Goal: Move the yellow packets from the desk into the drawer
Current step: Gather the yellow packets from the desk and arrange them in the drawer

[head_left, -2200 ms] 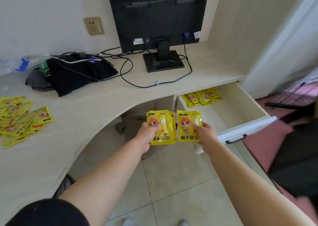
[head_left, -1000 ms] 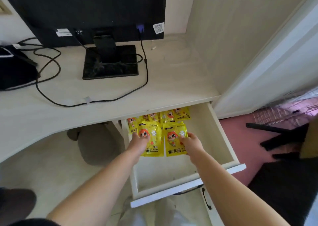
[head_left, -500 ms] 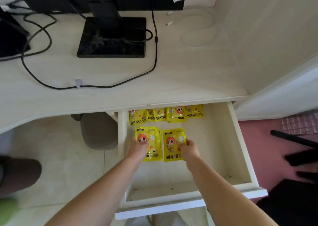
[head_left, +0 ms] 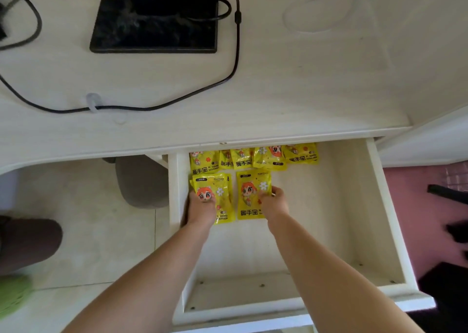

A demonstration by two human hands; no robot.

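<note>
The white drawer [head_left: 385,221] stands pulled out under the desk [head_left: 291,92]. A row of yellow packets [head_left: 253,158] lies along its back edge. In front of that row my left hand [head_left: 201,209] holds a small stack of yellow packets [head_left: 222,193] against the drawer floor near the left wall. My right hand [head_left: 274,203] grips another yellow packet stack [head_left: 249,196] just to the right of it. Both stacks lie flat, picture side up, side by side.
A black monitor base [head_left: 154,16] and a black cable [head_left: 152,108] lie on the desk above the drawer. A grey seat [head_left: 141,183] is under the desk at left. The front and right parts of the drawer floor [head_left: 316,231] are bare. Dark objects lie on the pink floor [head_left: 430,206] at right.
Both hands carried the two packet stacks from in front of the desk into the drawer and lowered them onto its floor. The view has tilted down over the drawer.
</note>
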